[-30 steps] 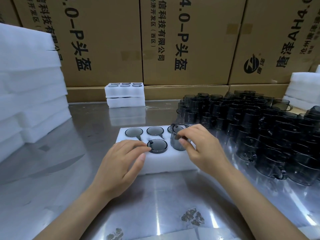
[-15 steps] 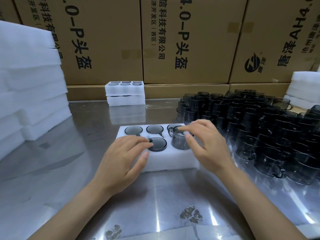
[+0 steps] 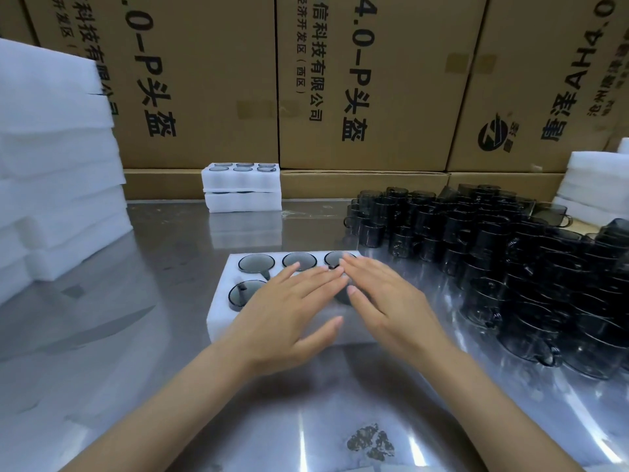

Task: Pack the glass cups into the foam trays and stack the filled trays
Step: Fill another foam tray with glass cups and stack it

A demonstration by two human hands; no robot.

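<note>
Two hands lie flat over a white foam tray [image 3: 218, 321] that sits near the front of the shiny metal table [image 3: 136, 369]. The tray has round holes, and dark glass cups sit down in them. Three cups show in the far row, and one cup [image 3: 243, 294] shows at the left of the near row. The hands hide the rest of the near row, so I cannot tell what is in those holes.

The left hand [image 3: 286, 311] has its fingers stretched out and a little spread, with the thumb out to the side. It holds nothing. Its palm faces down on the tray top. The right hand [image 3: 384, 301] is flat too, fingers straight and close together, holding nothing. Its fingertips reach the far right cup [image 3: 335, 258]. The tips of both hands nearly meet in the middle. Both arms come in from the bottom and point inward.

To the right, a big crowd of loose glass cups [image 3: 510, 267] stands on the table, packed close and touching.

Farther back, two filled trays [image 3: 242, 187] sit one on top of the other, with cups showing in the top one.

At the left is a tall pile of foam sheets [image 3: 58, 185]. A smaller foam pile [image 3: 592, 185] is at the far right. Brown cardboard boxes [image 3: 357, 80] stand like a wall behind it all.
</note>
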